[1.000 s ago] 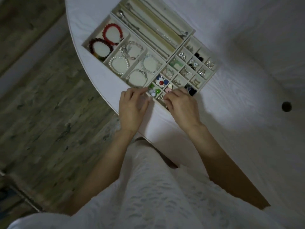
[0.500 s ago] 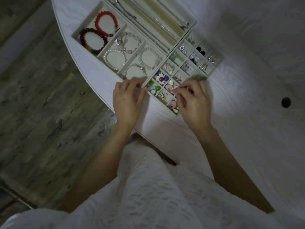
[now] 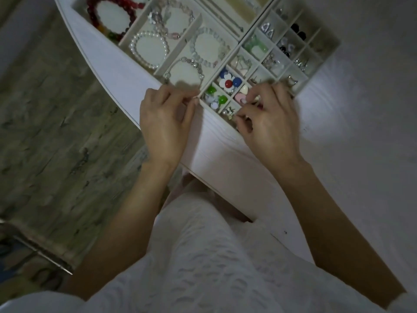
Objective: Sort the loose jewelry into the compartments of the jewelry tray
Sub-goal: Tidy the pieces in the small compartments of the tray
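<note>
Jewelry tray (image 3: 325, 62) sat on the white bench (image 3: 338, 154) near its curved edge, its compartments already filled. My left hand (image 3: 165, 123) rested at the tray's near rim beside the bracelet section, thumb and forefinger pressed together; whether that grip held anything I could not tell. My right hand (image 3: 270, 123) curled over the small compartments at the near corner, fingertips pinched down among the pieces there, and its grip seemed closed on something tiny and pale, though blur kept me from saying what. Between my hands lay green beads (image 3: 216, 96) in one small cell and, just beyond, a white flower piece with red and blue balls (image 3: 229, 82). A pink piece (image 3: 240, 98) showed just beside my right fingertips. Farther back, a pearl bracelet (image 3: 149, 47) lay in one large compartment, a dark red bead bracelet (image 3: 110, 16) in the next to its left, and two pale bead bracelets (image 3: 209, 47) in another to the right. Silver earrings (image 3: 267, 29) and black studs (image 3: 297, 32) filled cells toward the far side.
</note>
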`<act>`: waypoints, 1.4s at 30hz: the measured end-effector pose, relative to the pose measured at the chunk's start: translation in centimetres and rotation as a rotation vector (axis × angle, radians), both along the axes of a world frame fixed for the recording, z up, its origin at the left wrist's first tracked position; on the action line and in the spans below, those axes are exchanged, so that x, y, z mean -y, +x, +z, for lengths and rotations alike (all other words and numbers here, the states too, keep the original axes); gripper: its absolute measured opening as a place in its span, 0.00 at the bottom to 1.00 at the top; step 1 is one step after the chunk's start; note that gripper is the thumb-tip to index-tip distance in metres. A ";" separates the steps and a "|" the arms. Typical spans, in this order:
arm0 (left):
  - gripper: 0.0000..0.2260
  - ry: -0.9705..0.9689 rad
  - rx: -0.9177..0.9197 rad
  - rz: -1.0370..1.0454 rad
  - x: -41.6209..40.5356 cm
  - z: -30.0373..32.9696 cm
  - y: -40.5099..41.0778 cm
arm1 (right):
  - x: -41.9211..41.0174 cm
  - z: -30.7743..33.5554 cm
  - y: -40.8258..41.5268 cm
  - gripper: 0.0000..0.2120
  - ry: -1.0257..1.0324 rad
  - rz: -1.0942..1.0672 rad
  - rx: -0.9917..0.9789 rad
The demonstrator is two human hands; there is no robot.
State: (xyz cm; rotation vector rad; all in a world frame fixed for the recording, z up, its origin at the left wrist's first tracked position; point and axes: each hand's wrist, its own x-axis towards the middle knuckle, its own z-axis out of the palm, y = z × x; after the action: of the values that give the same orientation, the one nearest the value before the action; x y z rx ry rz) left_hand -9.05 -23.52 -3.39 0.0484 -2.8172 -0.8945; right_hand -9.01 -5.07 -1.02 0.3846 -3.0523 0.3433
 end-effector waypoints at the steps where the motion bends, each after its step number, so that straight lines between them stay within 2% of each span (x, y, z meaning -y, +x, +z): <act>1: 0.08 -0.024 -0.036 -0.004 -0.2 -0.1 0.3 | -0.1 0.0 0.1 0.08 -0.006 0.004 -0.008; 4: 0.08 -0.040 -0.113 -0.113 -1.3 -0.1 1.6 | -0.2 -0.1 0.3 0.10 -0.018 0.023 -0.016; 7: 0.08 -0.092 -0.059 -0.226 -2.8 0.0 2.7 | -0.6 -0.2 0.6 0.10 -0.018 0.034 -0.019; 12: 0.07 -0.137 0.002 -0.244 -4.3 0.5 2.4 | -1.2 -0.4 1.1 0.08 -0.058 0.035 -0.016; 19: 0.08 -0.102 0.044 -0.286 -4.0 0.5 2.3 | -0.9 -0.4 0.3 0.05 -0.198 0.002 0.023; 24: 0.08 0.034 0.029 -0.193 -3.0 0.9 2.5 | -0.7 -0.3 0.2 0.04 -0.248 -0.037 0.062; 28: 0.08 -0.032 -0.008 -0.095 -1.7 0.7 2.4 | -0.4 -0.4 0.4 0.03 -0.257 -0.008 0.064; 31: 0.08 -0.047 -0.012 -0.099 -1.4 0.2 2.1 | -0.2 -0.7 0.4 0.04 -0.256 0.022 0.088; 42: 0.08 -0.007 -0.027 -0.127 -1.6 -1.0 1.8 | 1.4 0.4 -0.5 0.04 -0.055 -0.097 0.104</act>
State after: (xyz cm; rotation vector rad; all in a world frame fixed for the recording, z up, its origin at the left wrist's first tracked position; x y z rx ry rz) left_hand -7.30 -21.93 -4.40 -0.1445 -2.8251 -0.9039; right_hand -9.54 -6.44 -0.65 0.2220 -3.1395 0.4553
